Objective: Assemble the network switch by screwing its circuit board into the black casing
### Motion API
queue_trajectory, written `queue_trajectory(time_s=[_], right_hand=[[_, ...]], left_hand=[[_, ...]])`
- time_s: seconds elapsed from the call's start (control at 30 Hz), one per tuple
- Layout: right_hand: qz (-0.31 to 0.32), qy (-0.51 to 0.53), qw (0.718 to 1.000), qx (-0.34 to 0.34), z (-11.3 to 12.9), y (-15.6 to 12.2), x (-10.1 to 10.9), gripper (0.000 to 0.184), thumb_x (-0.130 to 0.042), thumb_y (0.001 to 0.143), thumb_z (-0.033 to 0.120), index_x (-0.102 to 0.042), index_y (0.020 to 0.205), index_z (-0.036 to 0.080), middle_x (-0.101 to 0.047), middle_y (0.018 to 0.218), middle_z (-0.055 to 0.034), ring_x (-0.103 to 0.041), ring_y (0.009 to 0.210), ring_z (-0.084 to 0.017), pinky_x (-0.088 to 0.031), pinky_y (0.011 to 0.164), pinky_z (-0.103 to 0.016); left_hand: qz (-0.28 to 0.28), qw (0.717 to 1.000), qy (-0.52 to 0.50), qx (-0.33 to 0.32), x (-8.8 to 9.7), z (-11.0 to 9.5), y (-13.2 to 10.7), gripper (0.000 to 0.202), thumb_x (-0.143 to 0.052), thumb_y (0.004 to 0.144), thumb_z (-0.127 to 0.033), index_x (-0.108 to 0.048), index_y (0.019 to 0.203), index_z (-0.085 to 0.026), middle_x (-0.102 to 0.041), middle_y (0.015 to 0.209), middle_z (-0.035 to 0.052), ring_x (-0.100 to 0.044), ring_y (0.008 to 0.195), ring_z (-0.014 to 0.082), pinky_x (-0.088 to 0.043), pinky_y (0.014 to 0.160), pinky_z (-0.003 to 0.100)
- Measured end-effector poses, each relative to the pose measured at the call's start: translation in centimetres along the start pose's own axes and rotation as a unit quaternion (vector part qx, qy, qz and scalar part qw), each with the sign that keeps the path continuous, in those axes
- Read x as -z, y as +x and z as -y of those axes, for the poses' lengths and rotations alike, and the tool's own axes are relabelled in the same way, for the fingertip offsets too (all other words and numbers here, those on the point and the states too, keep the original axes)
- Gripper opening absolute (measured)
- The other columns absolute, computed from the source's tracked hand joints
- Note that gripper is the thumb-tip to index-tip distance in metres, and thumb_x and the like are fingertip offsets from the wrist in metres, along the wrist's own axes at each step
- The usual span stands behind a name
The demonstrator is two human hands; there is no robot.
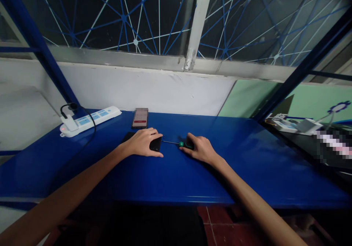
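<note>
The left hand (144, 142) is clasping a flat, black, rectangular device (155, 144) from above, apparently steadying it against the glossy blue desk (247, 165). Apart from it, the right hand (202, 148) is gripping a green-handled, thin-shafted metal screwdriver (181, 144), presumably levelling the shaft to meet the device's edge; whether the tip is touching is hard to tell.

Blue bench (247, 172) and screwdriver (180, 144) suggest a workshop
</note>
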State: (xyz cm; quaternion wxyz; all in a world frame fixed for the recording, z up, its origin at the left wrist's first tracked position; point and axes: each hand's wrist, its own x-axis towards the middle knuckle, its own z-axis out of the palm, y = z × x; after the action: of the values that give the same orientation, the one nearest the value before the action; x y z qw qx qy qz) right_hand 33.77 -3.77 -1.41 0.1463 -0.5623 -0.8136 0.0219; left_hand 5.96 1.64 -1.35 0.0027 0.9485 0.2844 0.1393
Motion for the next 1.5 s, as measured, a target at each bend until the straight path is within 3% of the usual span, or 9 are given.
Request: queue_trajectory(time_s=[0.3, 0.43, 0.53, 0.7, 1.03, 1.23, 1.5], right_hand=[[-0.018, 0.005, 0.999, -0.030, -0.4, 0.0, 0.5, 0.030, -0.060, 0.082, 0.051, -0.049, 0.079, 0.023, -0.061, 0.067, -0.0002, -0.052, 0.058, -0.015, -0.022, 0.052, -0.026], [-0.030, 0.001, 0.998, -0.057, -0.5, 0.0, 0.6, 0.029, -0.060, 0.081, 0.051, -0.053, 0.082, 0.023, -0.065, 0.072, -0.0017, -0.056, 0.061, -0.017, -0.023, 0.052, -0.026], [-0.035, -0.004, 0.997, -0.064, -0.5, 0.0, 0.4, 0.030, -0.060, 0.081, 0.052, -0.053, 0.083, 0.023, -0.064, 0.070, -0.0012, -0.055, 0.060, -0.017, -0.022, 0.052, -0.025], [-0.039, -0.002, 0.998, -0.056, -0.4, 0.0, 0.2, 0.030, -0.060, 0.081, 0.051, -0.052, 0.083, 0.023, -0.064, 0.070, -0.0007, -0.055, 0.060, -0.016, -0.022, 0.052, -0.026], [-0.068, 0.015, 0.996, -0.055, -0.4, 0.0, 0.4, 0.030, -0.061, 0.080, 0.051, -0.053, 0.082, 0.023, -0.063, 0.069, -0.0004, -0.054, 0.059, -0.016, -0.023, 0.053, -0.026], [-0.078, 0.023, 0.995, -0.059, -0.7, -0.1, 0.5, 0.032, -0.062, 0.080, 0.052, -0.054, 0.077, 0.022, -0.061, 0.066, -0.0012, -0.050, 0.057, -0.015, -0.024, 0.053, -0.026], [-0.002, 0.131, 0.991, -0.016, -0.5, -0.3, 1.8, 0.036, -0.064, 0.079, 0.054, -0.053, 0.070, 0.021, -0.049, 0.056, 0.0042, -0.038, 0.052, -0.010, -0.025, 0.051, -0.025]], left_hand=[[0.005, 0.997, -0.069, 0.032, 0.5, 0.4, -0.1, 0.079, -0.058, 0.077, -0.072, -0.051, 0.138, -0.021, -0.060, 0.124, 0.0124, -0.058, 0.107, 0.0279, -0.049, 0.086, 0.041], [-0.039, 0.992, -0.113, 0.027, 0.8, 0.3, 0.0, 0.063, -0.061, 0.080, -0.064, -0.061, 0.125, -0.021, -0.059, 0.129, 0.0117, -0.058, 0.111, 0.0271, -0.049, 0.092, 0.043], [-0.030, 0.992, -0.125, 0.006, 0.8, 0.1, 0.0, 0.058, -0.063, 0.080, -0.062, -0.063, 0.122, -0.021, -0.059, 0.133, 0.0104, -0.056, 0.120, 0.0281, -0.046, 0.099, 0.048], [0.012, 0.991, -0.134, -0.013, 0.9, -0.1, 0.1, 0.064, -0.064, 0.080, -0.062, -0.059, 0.129, -0.022, -0.056, 0.139, 0.0093, -0.049, 0.130, 0.0281, -0.040, 0.107, 0.050], [0.008, 0.996, -0.084, 0.012, 0.4, -0.2, 0.1, 0.071, -0.057, 0.082, -0.067, -0.055, 0.135, -0.019, -0.053, 0.141, 0.0131, -0.050, 0.128, 0.0318, -0.040, 0.103, 0.051], [0.015, 0.997, -0.063, 0.033, 0.1, 0.1, 0.0, 0.077, -0.056, 0.080, -0.070, -0.047, 0.142, -0.024, -0.046, 0.146, 0.0133, -0.045, 0.130, 0.0349, -0.037, 0.103, 0.055], [0.055, 0.996, -0.065, 0.023, 0.7, 0.9, -0.3, 0.091, -0.062, 0.068, -0.076, -0.044, 0.143, -0.029, -0.054, 0.130, 0.0117, -0.051, 0.115, 0.0333, -0.042, 0.094, 0.047]])
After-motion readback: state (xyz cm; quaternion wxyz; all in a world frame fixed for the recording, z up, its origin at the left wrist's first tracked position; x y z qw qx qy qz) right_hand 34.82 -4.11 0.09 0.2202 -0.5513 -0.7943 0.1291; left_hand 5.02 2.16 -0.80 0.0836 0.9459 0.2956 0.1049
